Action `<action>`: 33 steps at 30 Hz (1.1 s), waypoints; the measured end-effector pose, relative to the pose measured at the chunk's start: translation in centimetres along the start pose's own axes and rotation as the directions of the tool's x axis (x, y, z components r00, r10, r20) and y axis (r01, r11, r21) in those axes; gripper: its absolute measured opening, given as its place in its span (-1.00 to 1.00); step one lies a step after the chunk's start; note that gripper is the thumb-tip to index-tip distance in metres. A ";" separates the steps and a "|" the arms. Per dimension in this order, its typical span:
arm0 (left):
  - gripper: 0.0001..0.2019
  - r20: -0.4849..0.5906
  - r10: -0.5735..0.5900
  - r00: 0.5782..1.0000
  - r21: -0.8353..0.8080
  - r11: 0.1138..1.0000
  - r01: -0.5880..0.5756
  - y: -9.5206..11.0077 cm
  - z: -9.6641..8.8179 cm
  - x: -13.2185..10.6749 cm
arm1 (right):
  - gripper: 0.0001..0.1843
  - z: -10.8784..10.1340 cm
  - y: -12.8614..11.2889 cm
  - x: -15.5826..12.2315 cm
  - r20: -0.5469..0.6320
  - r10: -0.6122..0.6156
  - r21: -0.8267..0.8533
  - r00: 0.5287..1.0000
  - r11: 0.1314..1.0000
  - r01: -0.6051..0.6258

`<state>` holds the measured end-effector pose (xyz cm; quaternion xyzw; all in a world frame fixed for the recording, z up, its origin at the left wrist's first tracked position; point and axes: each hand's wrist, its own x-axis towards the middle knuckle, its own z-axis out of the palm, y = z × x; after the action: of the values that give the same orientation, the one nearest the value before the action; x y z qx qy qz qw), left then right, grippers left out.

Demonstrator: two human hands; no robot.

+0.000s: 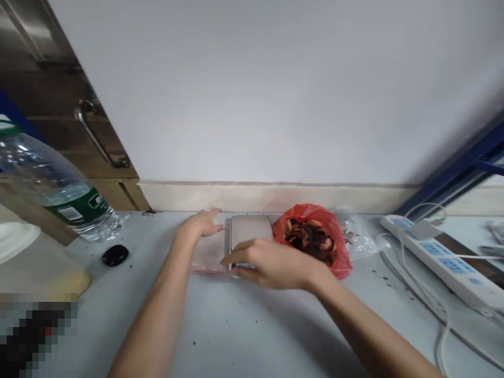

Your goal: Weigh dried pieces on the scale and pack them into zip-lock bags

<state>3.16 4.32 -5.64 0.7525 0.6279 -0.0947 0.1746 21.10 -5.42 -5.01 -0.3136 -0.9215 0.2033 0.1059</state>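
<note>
A small flat scale-like device (251, 227) with a pale top lies on the table near the wall. Left of it is a stack of clear plastic bags (208, 252) with pinkish edges. My left hand (201, 223) rests at the far left corner of the bags, fingers spread, holding nothing. Reaching across the device's front part, my right hand (268, 262) has its fingers bent and apart, their tips near the bags' right edge; whether they touch is unclear. A red plastic bag (342, 236) holding dark brown peel-like pieces (311, 239) stands right of the device.
A crumpled clear bag (360, 236) lies beyond the red one. At right is a white power strip (444, 262) with cables. A large water bottle (79, 207), a black oval object (115, 255) and a whitish container (35, 262) stand at left. The wall (275, 105) bounds the back.
</note>
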 end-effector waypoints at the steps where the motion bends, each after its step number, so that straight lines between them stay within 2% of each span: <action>1: -0.31 -0.008 0.029 1.000 -0.002 1.000 -0.029 0.1 -0.5 -0.4 | -0.71 -1.5 0.3 -1.1 -0.016 0.040 0.044 0.999 0.998 -0.039; 3: -0.35 -0.085 0.159 0.984 -0.046 0.986 -0.163 0.8 -1.1 -1.1 | -0.69 -4.3 1.3 -3.5 -0.133 0.198 0.073 0.971 0.979 -0.190; 4: -0.38 -0.142 0.244 0.959 -0.084 0.963 -0.258 1.3 -1.3 -1.5 | -0.68 -5.6 1.8 -4.7 -0.183 0.265 0.072 0.947 0.964 -0.256; 6: -0.47 -0.261 0.392 0.882 -0.152 0.886 -0.439 2.8 -1.5 -2.0 | -0.68 -7.5 3.3 -7.3 -0.298 0.377 0.074 0.877 0.925 -0.372; 7: -0.52 -0.307 0.448 0.840 -0.176 0.840 -0.513 3.8 -1.5 -2.3 | -0.68 -8.2 4.1 -8.5 -0.368 0.443 0.081 0.817 0.891 -0.446; 9: -0.60 -0.362 0.534 0.764 -0.198 0.757 -0.623 5.7 -1.2 -2.6 | -0.69 -9.1 5.9 -11.1 -0.501 0.556 0.109 0.664 0.801 -0.589; 11: -0.68 -0.382 0.606 0.698 -0.182 0.691 -0.699 7.7 -0.8 -2.8 | -0.73 -9.5 7.9 -13.5 -0.578 0.637 0.154 0.511 0.699 -0.698; 13: -0.72 -0.381 0.666 0.641 -0.130 0.648 -0.750 9.6 -0.1 -2.9 | -0.74 -9.6 9.6 -15.6 -0.555 0.752 0.218 0.355 0.544 -0.811; 15: -0.71 -0.356 0.722 0.594 -0.062 0.615 -0.786 11.3 0.8 -3.0 | -0.66 -9.5 10.9 -17.2 -0.463 0.860 0.246 0.215 0.358 -0.901; 16: -0.70 -0.331 0.753 0.569 -0.028 0.595 -0.803 12.0 1.4 -3.0 | -0.61 -9.3 11.4 -17.7 -0.407 0.899 0.247 0.161 0.278 -0.928; 18: -0.69 -0.279 0.811 0.515 0.031 0.543 -0.839 13.3 2.6 -3.1 | -0.58 -8.8 12.1 -18.4 -0.293 0.950 0.240 0.102 0.177 -0.955; 19: -0.69 -0.250 0.832 0.495 0.047 0.521 -0.852 13.8 3.2 -3.1 | -0.61 -8.6 12.4 -18.6 -0.237 0.967 0.233 0.094 0.151 -0.961; 21: -0.69 -0.194 0.852 0.486 0.058 0.505 -0.861 14.5 4.1 -3.1 | -0.74 -8.1 12.8 -18.9 -0.147 0.983 0.213 0.111 0.141 -0.967; 22: -0.69 -0.166 0.855 0.492 0.058 0.507 -0.860 14.7 4.4 -3.1 | -0.82 -8.0 12.9 -19.0 -0.125 0.983 0.202 0.132 0.155 -0.967; 24: -0.70 -0.126 0.848 0.515 0.050 0.524 -0.850 14.8 4.8 -3.0 | -0.87 -7.9 13.0 -19.4 -0.144 0.968 0.212 0.204 0.231 -0.949; 26: -0.68 -0.118 0.841 0.529 0.028 0.535 -0.844 14.7 4.7 -2.8 | -0.85 -8.1 12.9 -19.7 -0.239 0.931 0.315 0.278 0.345 -0.884; 28: -0.65 -0.143 0.838 0.526 -0.019 0.529 -0.848 14.4 4.4 -2.5 | -0.84 -8.5 12.4 -19.9 -0.366 0.875 0.481 0.317 0.469 -0.741; 30: -0.63 -0.223 0.825 0.519 -0.094 0.512 -0.854 13.9 3.9 -2.2 | -0.77 -9.0 11.4 -19.8 -0.493 0.811 0.605 0.315 0.579 -0.546; 33: -0.58 -0.446 0.717 0.535 -0.224 0.490 -0.843 13.3 2.9 -1.7 | -0.69 -9.9 9.2 -18.6 -0.665 0.688 0.611 0.292 0.725 -0.317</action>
<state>16.04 -0.31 -5.83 0.9049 0.2346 0.2440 0.2582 43.78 -7.29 -1.46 -0.6233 -0.5294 0.2065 0.5372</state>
